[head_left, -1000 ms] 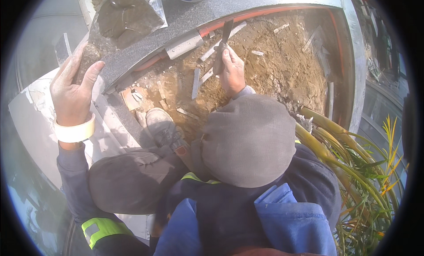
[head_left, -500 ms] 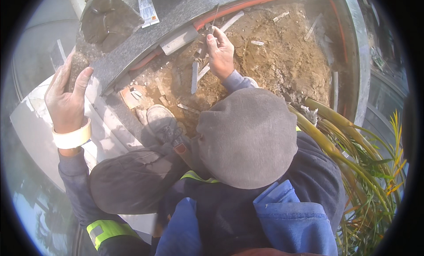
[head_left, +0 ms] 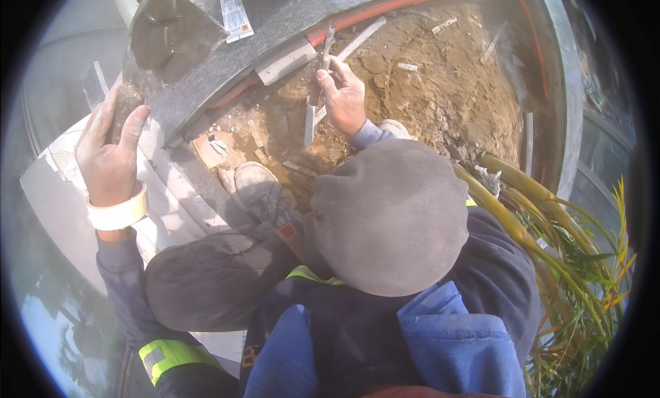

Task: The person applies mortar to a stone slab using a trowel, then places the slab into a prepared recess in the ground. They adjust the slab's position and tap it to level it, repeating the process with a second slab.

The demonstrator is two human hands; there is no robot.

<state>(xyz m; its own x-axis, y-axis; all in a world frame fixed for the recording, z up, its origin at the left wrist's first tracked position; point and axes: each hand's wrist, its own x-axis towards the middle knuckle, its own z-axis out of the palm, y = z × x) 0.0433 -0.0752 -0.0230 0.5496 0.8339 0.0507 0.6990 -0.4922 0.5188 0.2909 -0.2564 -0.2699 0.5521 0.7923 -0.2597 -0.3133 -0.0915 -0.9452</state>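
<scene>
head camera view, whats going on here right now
The person's right hand grips a slim, dirty tool over bare soil beside a stone ledge. The left hand is curled around a rough lump; how firmly is hard to tell. A blue-capped tube lies on the ledge.

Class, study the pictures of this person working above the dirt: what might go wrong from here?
1. The tool in the right hand points up at the orange pipe, so a slip might scrape it.
2. The tube lies near the edge of the stone ledge; a knock might send it into the dirt.
3. A loose strip lies near the shoe, a possible slip.
</scene>
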